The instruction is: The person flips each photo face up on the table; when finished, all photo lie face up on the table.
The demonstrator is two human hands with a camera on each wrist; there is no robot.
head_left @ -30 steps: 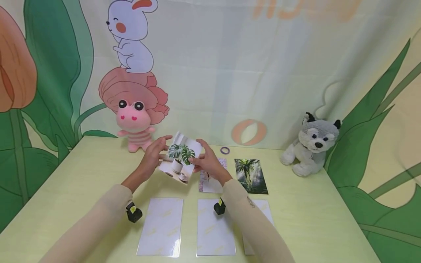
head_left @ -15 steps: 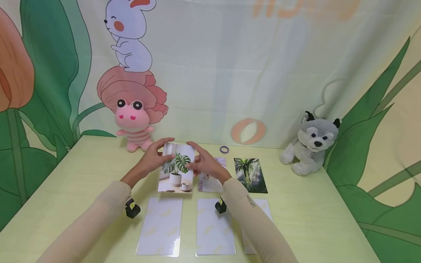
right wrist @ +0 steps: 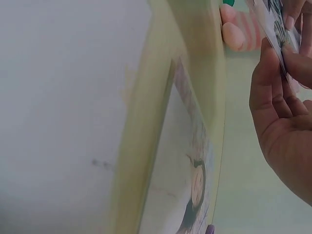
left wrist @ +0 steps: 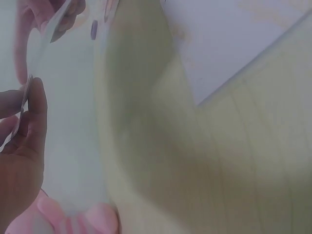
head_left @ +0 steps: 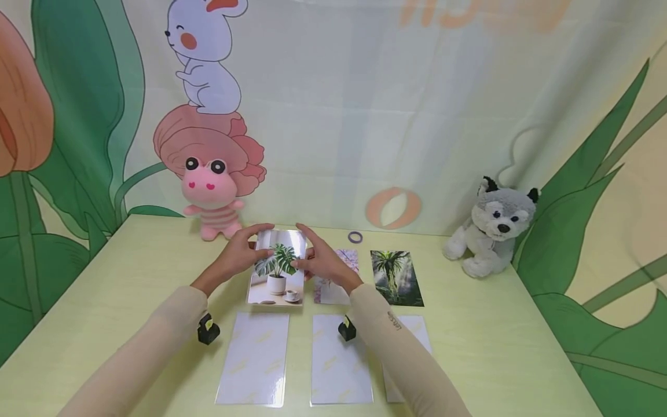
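A picture card showing a potted monstera plant and a cup is held between both hands over the back of the table. The left hand pinches its left edge, thumb on the front. On the opposite edge the right hand pinches it the same way. Seen edge-on in the left wrist view, the card passes between thumb and fingers of the left hand. In the right wrist view the right hand grips the card from below.
Behind the right hand lies a pink floral card; a dark plant card is to its right. White sheets line the front. A purple ring, a pink plush and a grey plush dog are at the back.
The tilted card has turned upright and come lower, then shifted slightly left. Both hands have kept hold of it, and the left thumb now lies across its front.
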